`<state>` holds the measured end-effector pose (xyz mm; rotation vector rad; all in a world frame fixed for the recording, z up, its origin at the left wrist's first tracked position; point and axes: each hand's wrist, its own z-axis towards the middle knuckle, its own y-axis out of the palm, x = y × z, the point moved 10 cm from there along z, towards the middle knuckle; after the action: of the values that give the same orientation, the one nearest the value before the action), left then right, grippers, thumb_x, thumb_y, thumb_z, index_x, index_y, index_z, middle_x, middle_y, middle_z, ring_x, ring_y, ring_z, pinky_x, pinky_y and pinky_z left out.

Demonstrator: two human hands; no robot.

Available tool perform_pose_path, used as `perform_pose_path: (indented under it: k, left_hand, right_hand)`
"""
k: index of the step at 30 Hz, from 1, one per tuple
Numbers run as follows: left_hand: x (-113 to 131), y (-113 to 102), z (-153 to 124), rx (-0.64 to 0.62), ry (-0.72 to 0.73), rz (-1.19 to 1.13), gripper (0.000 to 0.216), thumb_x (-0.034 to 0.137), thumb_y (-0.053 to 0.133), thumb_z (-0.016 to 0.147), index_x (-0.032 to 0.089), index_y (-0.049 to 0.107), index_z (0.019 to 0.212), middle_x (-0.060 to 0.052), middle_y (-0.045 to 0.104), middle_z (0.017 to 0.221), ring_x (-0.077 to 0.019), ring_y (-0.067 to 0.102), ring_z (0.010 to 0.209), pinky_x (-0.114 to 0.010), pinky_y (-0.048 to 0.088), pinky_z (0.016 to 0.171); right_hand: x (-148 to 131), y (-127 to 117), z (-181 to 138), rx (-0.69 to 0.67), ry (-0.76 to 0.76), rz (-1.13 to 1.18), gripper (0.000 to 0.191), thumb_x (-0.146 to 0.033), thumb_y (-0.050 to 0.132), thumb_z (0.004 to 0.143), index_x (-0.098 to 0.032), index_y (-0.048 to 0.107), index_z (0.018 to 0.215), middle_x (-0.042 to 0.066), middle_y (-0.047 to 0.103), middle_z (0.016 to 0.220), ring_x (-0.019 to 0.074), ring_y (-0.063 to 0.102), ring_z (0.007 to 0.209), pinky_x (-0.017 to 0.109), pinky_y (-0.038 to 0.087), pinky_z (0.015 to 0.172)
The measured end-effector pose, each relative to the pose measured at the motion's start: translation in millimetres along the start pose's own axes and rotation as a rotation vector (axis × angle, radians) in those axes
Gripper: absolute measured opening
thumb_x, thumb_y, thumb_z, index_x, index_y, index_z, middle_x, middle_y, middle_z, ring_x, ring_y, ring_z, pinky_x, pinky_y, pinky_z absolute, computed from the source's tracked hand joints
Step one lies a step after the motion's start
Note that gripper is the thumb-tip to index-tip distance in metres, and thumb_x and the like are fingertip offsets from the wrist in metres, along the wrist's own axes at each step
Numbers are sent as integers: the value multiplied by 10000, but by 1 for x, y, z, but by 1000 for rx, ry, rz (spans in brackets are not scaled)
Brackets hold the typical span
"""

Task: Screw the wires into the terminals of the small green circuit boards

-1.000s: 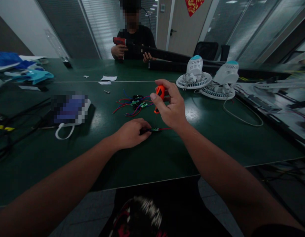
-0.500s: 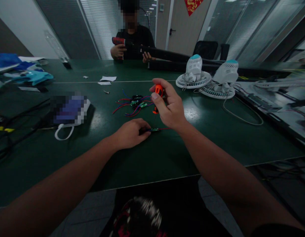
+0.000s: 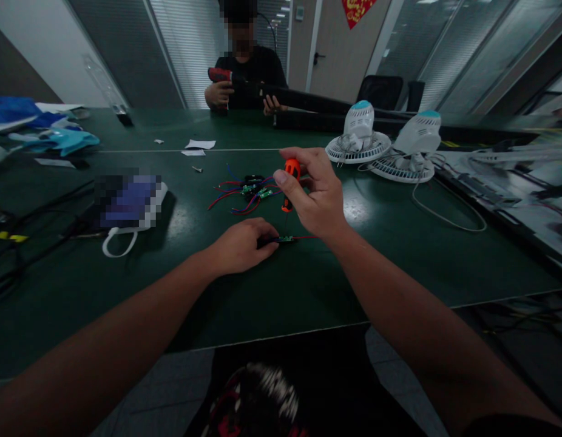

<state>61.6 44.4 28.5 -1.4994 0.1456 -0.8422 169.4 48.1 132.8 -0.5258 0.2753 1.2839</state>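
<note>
My right hand [image 3: 318, 191] grips an orange and black screwdriver [image 3: 292, 173] by its handle, upright with the thin shaft pointing down. Below the shaft lies a small green circuit board [image 3: 286, 238] with a red wire running off to the right. Whether the tip touches the board I cannot tell. My left hand [image 3: 243, 246] rests on the table and pinches the board's left end between thumb and fingers, which hide that part. Just beyond, several similar boards [image 3: 264, 193] with red and blue wires lie in a loose pile.
Two white fans [image 3: 358, 136] lie at the right rear, a cable trailing from one. A device with a white handle [image 3: 134, 203] stands on the left of the green table [image 3: 281, 303]. Across it, a person [image 3: 249, 73] holds a red power tool [image 3: 220, 74] against a long black bar.
The fingers of my right hand have shifted slightly on the screwdriver handle, the thumb moving left. My left hand and the board keep their place.
</note>
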Motion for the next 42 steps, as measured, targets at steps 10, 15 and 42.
perform_pose_path:
  k: [10, 15, 42]
  left_hand:
    - [0, 0, 0, -16, -9, -12, 246, 299, 548, 877, 152, 674, 1029, -59, 647, 915, -177, 620, 823, -322, 495, 763]
    - [-1, 0, 0, -10, -2, -2, 243, 309, 545, 880, 167, 678, 1026, -56, 651, 919, -180, 625, 825, -326, 502, 765]
    - [3, -1, -1, -23, 13, 16, 256, 301, 542, 873, 160, 681, 1036, -65, 642, 925, -187, 620, 830, -330, 507, 782]
  right_hand:
    - [0, 1, 1, -28, -45, -33, 247, -339, 518, 944, -265, 603, 1165, 31, 610, 1042, 139, 571, 889, 332, 519, 794]
    - [6, 3, -1, -22, -9, 4, 266, -364, 522, 944, -282, 597, 1186, 25, 608, 1056, 138, 576, 880, 345, 522, 803]
    - [25, 12, -6, -78, 136, 21, 353, -402, 482, 948, -270, 501, 1275, 6, 609, 979, 107, 553, 697, 282, 527, 641]
